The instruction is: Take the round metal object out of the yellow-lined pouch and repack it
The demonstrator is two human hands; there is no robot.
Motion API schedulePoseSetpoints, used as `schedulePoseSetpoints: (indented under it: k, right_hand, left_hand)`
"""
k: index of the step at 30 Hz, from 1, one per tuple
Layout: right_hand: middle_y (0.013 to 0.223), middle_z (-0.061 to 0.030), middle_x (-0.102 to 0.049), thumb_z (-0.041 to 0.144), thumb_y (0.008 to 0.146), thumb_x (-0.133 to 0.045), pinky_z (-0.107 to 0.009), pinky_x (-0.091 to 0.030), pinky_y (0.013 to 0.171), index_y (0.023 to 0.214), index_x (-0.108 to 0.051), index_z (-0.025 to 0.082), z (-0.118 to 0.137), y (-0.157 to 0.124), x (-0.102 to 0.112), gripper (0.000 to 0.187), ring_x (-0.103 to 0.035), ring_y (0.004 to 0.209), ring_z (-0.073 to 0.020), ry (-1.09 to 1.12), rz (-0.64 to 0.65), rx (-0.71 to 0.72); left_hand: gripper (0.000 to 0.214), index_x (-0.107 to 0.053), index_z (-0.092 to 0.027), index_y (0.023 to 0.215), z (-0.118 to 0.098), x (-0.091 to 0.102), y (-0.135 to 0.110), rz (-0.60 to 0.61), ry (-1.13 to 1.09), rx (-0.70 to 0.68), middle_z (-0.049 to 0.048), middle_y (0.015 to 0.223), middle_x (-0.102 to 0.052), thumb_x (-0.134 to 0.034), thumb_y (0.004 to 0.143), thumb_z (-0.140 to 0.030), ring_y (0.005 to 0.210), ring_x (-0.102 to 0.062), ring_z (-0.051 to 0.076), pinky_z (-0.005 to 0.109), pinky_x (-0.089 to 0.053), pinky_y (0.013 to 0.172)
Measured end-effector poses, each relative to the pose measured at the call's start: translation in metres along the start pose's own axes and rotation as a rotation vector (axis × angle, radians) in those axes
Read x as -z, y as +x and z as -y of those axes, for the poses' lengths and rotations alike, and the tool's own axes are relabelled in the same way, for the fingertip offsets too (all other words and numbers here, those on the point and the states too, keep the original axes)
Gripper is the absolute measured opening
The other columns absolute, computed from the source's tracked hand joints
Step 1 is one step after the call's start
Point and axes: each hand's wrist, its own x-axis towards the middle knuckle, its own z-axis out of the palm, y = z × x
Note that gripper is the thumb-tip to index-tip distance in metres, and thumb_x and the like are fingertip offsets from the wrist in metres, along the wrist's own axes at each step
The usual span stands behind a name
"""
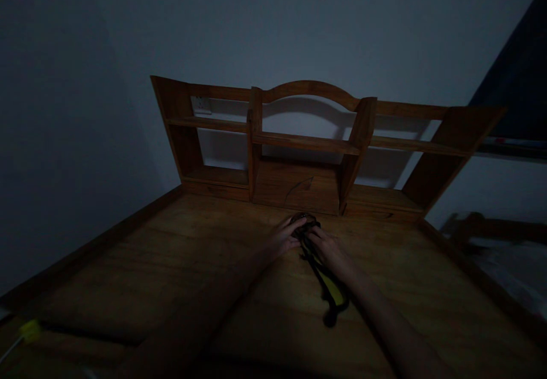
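Observation:
My left hand (287, 236) curls around the left side of a dark, rounded object (304, 217) at the far part of the wooden desktop. Its kind is too dim to make out. My right hand (323, 243) is closed at the near right side of it, with bent fingers on its black edging. From between my hands a black-edged yellow-green strip (331, 289) trails toward me along my right forearm, ending in a dark knob-like tip on the desk. The fingertips are partly hidden in shadow.
The wooden desktop (171, 253) spreads around my arms. Along its back stands a wooden shelf unit (305, 139) with several compartments. A wall socket (200, 104) shows behind it. A small yellow thing (31, 330) with a white stick or cord lies at the lower left.

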Motion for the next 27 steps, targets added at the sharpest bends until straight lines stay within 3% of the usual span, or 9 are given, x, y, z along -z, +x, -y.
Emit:
schedulePoseSetpoints:
  k: [10,15,20,27]
  right_hand:
    - [0.116,-0.0094,-0.057,0.011,0.087,-0.052,-0.032,-0.049,0.079,0.119,-0.053,0.021,0.006,-0.001,0.005,0.034,-0.061,0.093,-0.0226,-0.075,0.005,0.001]
    - [0.115,-0.0071,-0.059,0.013,0.09,-0.048,-0.029,-0.049,0.069,0.113,-0.055,0.022,0.005,0.001,0.007,0.025,-0.063,0.083,-0.0199,-0.112,0.008,-0.023]
    - [0.116,-0.0049,-0.059,0.018,0.093,-0.047,-0.028,-0.049,0.068,0.113,-0.056,0.024,0.003,0.001,0.006,0.023,-0.064,0.086,-0.0199,-0.088,-0.035,-0.039]
    - [0.12,-0.0035,-0.059,0.012,0.093,-0.045,-0.026,-0.049,0.076,0.115,-0.056,0.024,0.003,0.001,0.005,0.028,-0.063,0.094,-0.0185,-0.007,-0.02,-0.035]
  left_hand:
    - [0.052,-0.058,-0.021,0.119,-0.002,-0.001,-0.004,0.013,-0.011,0.0,0.0112,0.115,-0.063,-0.073,0.073,-0.04,0.094,-0.064,0.021,0.034,-0.053,0.081]
    - [0.048,-0.061,-0.018,0.111,-0.004,-0.004,0.0,-0.054,-0.007,0.069,0.01,0.103,-0.067,-0.071,0.073,-0.046,0.083,-0.066,0.019,0.033,-0.053,0.077]
    - [0.042,-0.063,-0.016,0.104,-0.008,-0.008,-0.003,-0.045,-0.029,0.113,0.0089,0.094,-0.068,-0.067,0.076,-0.047,0.077,-0.065,0.018,0.029,-0.053,0.073]
    - [0.047,-0.058,-0.021,0.115,-0.01,-0.006,-0.01,0.025,-0.089,0.077,0.009,0.109,-0.065,-0.068,0.076,-0.046,0.089,-0.065,0.021,0.036,-0.054,0.078]
